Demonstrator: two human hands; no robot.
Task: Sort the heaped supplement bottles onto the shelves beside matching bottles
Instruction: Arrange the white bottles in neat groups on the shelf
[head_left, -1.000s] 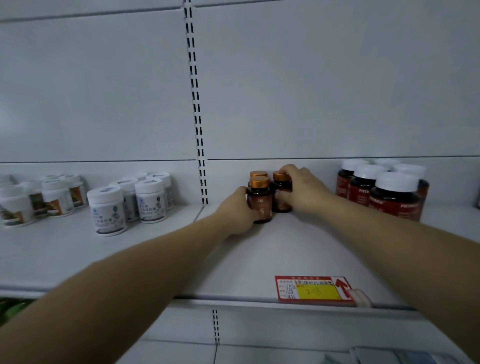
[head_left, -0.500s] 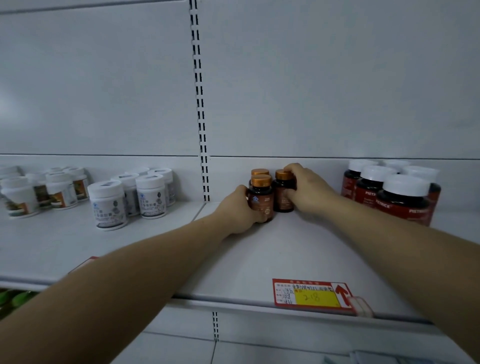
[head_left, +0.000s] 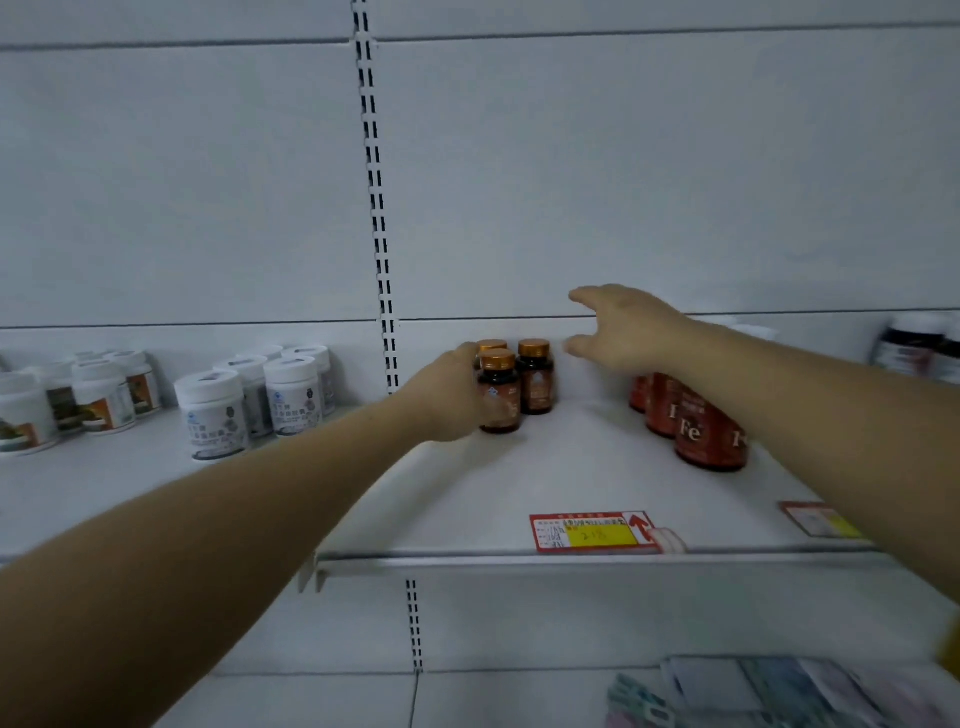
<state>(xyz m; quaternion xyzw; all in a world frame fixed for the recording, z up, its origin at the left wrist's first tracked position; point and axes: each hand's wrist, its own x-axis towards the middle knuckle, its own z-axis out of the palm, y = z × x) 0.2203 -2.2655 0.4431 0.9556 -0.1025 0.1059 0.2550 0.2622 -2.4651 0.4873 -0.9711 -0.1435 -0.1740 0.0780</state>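
While the left hand (head_left: 447, 395) grips the front amber bottle (head_left: 500, 392) standing on the shelf (head_left: 571, 467), the right hand (head_left: 623, 330) hangs spread and empty just above a second amber bottle (head_left: 535, 376). Three gold-capped bottles stand grouped together; red bottles (head_left: 696, 421) and white jars (head_left: 249, 395) flank them. The heap itself is out of sight, so what remains cannot be judged.

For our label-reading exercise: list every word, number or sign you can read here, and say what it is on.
"Fe": red bottle, front right.
"218", handwritten, uncertain: yellow patch of the price tag on the shelf edge.
Red upward arrow: same tag.
Too blurred: brown bottles, white jars, second tag.
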